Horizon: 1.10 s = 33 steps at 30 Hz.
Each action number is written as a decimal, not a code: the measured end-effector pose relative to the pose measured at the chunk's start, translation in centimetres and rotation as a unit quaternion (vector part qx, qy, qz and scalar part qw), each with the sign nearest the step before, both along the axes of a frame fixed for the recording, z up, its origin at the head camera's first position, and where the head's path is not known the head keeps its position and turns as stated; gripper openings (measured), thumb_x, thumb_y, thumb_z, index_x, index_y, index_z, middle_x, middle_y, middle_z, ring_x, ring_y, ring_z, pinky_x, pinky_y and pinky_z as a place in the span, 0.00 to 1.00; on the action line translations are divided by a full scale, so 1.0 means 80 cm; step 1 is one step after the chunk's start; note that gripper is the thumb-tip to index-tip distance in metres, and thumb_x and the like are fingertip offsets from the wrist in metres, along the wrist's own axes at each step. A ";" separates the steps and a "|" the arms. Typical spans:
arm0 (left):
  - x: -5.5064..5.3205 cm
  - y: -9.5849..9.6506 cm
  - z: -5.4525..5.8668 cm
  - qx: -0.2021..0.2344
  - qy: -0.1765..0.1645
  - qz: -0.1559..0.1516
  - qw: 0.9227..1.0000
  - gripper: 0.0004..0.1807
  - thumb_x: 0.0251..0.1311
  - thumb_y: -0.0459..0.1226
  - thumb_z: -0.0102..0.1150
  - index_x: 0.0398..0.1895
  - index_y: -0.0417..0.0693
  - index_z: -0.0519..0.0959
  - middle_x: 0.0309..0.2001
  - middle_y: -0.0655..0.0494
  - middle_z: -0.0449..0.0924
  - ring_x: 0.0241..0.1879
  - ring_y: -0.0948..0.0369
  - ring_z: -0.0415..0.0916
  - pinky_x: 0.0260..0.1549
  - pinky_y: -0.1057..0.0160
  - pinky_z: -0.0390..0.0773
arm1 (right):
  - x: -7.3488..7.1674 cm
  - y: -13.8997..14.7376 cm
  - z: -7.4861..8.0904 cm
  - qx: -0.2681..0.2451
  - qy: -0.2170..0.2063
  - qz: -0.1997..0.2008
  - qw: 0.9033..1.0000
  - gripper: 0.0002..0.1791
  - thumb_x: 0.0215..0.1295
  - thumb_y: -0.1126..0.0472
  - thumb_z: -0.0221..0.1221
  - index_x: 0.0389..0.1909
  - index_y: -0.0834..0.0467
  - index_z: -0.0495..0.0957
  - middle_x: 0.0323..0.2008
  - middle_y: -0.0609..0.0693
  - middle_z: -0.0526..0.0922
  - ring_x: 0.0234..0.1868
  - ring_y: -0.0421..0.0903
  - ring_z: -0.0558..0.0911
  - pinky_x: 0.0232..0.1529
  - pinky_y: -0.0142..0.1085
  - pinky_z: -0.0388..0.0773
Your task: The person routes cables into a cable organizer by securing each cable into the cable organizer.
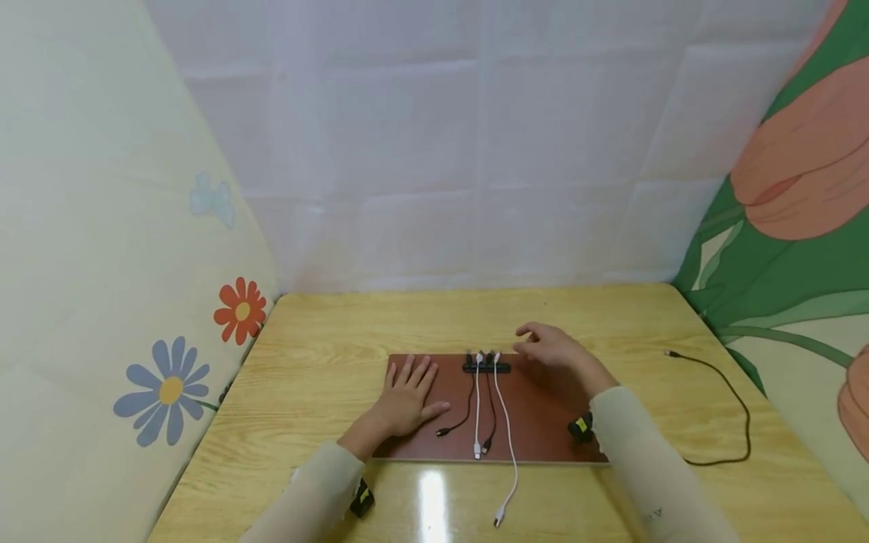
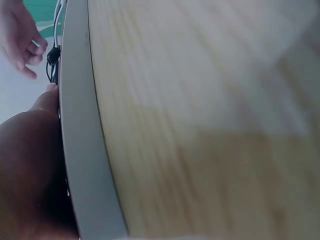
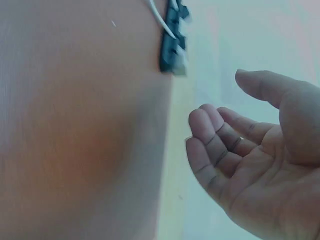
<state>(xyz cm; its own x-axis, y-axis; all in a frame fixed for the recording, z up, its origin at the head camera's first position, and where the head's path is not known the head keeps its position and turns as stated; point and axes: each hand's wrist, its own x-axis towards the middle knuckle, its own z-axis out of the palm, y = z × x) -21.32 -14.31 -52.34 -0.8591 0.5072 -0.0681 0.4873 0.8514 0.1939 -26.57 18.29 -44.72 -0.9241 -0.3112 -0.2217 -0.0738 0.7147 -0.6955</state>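
Note:
My left hand (image 1: 405, 401) rests on the left part of a reddish-brown board (image 1: 543, 422), its fingers spread. At the board's far edge sits a black cable holder (image 1: 504, 368). Several cables run through its slots: a long white cable (image 1: 511, 445), a shorter white cable (image 1: 477, 415) and black cables, one of them a black cable (image 1: 468, 411) bending left. My right hand (image 1: 550, 347) hovers to the right of the holder, apart from it. In the right wrist view its fingers are loosely bent, thumb apart, with nothing held.
A loose black cable (image 1: 743, 403) curves over the wooden table (image 1: 326, 332) on the right. The long white cable's plug hangs past the board's near edge. A white cloth (image 1: 407, 151) backs the table, with flowered sheets at both sides.

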 end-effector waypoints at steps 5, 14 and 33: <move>-0.004 -0.002 0.006 -0.008 -0.002 0.005 1.000 0.47 0.71 0.68 0.34 0.82 0.49 0.45 0.82 0.48 0.40 0.80 0.44 0.30 0.73 0.34 0.35 | 0.011 0.023 0.022 0.034 0.029 -0.009 0.999 0.30 0.76 0.49 0.53 0.67 0.68 0.68 0.58 0.69 0.77 0.55 0.63 0.79 0.50 0.54 0.78; -0.009 0.000 0.020 -0.026 -0.013 0.013 0.999 0.47 0.71 0.68 0.34 0.82 0.50 0.45 0.82 0.49 0.40 0.80 0.44 0.31 0.73 0.34 0.37 | 0.031 0.072 0.040 0.072 0.033 -0.020 0.997 0.33 0.76 0.47 0.53 0.67 0.70 0.67 0.60 0.73 0.74 0.57 0.69 0.76 0.48 0.56 0.78; -0.006 -0.002 0.021 -0.023 -0.028 0.015 0.999 0.47 0.72 0.67 0.35 0.82 0.49 0.44 0.82 0.48 0.39 0.80 0.43 0.30 0.73 0.34 0.34 | 0.064 0.137 0.044 0.132 0.049 -0.024 0.990 0.35 0.75 0.47 0.55 0.63 0.76 0.67 0.52 0.76 0.76 0.50 0.71 0.78 0.42 0.56 0.78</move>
<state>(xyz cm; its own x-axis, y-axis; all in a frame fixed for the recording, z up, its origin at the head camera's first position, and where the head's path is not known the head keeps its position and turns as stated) -21.82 -14.51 -50.67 -0.8682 0.4762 -0.1391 0.4507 0.8743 0.1801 -21.49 29.28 -41.21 -0.9578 -0.2091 -0.1970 -0.0933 0.8749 -0.4752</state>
